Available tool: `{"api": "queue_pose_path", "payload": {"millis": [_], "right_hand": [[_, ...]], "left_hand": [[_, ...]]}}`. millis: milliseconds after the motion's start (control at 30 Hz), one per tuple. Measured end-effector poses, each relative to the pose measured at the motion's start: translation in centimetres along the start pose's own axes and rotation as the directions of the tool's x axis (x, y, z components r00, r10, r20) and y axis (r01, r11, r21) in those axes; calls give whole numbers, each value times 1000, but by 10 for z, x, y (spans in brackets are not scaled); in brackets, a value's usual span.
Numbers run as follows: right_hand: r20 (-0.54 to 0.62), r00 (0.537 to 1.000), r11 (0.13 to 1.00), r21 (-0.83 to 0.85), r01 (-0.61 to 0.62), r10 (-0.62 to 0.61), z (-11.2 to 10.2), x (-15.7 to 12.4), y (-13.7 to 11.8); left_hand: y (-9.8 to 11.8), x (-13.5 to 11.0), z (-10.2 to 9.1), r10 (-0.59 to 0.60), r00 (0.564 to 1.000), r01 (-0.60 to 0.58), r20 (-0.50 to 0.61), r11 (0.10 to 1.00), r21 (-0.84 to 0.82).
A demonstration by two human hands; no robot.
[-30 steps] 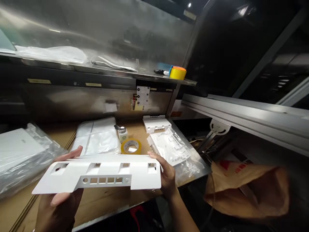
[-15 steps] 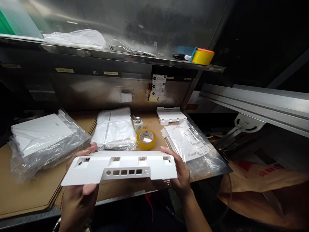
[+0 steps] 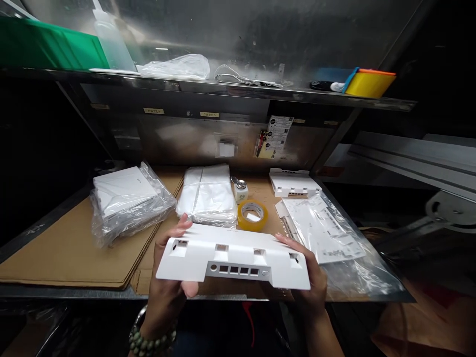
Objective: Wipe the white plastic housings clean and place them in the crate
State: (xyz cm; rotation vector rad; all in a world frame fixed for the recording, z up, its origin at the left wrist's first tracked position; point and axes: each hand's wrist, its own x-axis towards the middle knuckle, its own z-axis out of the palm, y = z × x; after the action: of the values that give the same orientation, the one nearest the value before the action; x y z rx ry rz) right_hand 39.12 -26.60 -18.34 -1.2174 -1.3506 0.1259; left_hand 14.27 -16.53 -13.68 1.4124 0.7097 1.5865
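A white plastic router housing (image 3: 238,248) is held up above the front of the bench, its edge with a row of port openings facing me. My left hand (image 3: 169,277) grips its left end, thumb underneath and fingers over the top. Around the right end closes my right hand (image 3: 310,275), fingers along the top edge. Behind the housing lie a stack of clear plastic bags (image 3: 206,191) and a roll of yellowish tape (image 3: 252,215). A small white bottle with a metal cap (image 3: 241,191) stands just behind the tape.
Bagged white housings (image 3: 126,193) lie at left on cardboard (image 3: 74,248). Another white housing (image 3: 293,183) sits at back right, behind plastic-wrapped white parts (image 3: 322,228). A metal shelf (image 3: 223,89) crosses above, bearing a green bin (image 3: 55,47), a squeeze bottle (image 3: 113,42) and a yellow roll (image 3: 370,83).
My view has swung left, so the bench things appear farther right. Both hands still hold the housing, which now slopes slightly down to the right.
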Motion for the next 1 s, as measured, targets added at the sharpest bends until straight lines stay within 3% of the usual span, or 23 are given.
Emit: {"api": "queue_pose_path", "payload": {"millis": [633, 833, 933, 1000], "right_hand": [[32, 999, 997, -82, -3, 6, -1, 2, -2], [8, 1000, 1000, 15, 20, -20, 0, -1, 6], [-56, 994, 995, 6, 99, -98, 1, -4, 10], [-105, 981, 986, 7, 167, -165, 1, -6, 10]], "left_hand": [[-8, -1, -7, -109, 993, 108, 35, 994, 30], [-15, -1, 0, -23, 1000, 23, -5, 1000, -17], [-17, 0, 3, -32, 998, 23, -50, 984, -177], [-14, 3, 1, -227, 968, 171, -103, 905, -389]]}}
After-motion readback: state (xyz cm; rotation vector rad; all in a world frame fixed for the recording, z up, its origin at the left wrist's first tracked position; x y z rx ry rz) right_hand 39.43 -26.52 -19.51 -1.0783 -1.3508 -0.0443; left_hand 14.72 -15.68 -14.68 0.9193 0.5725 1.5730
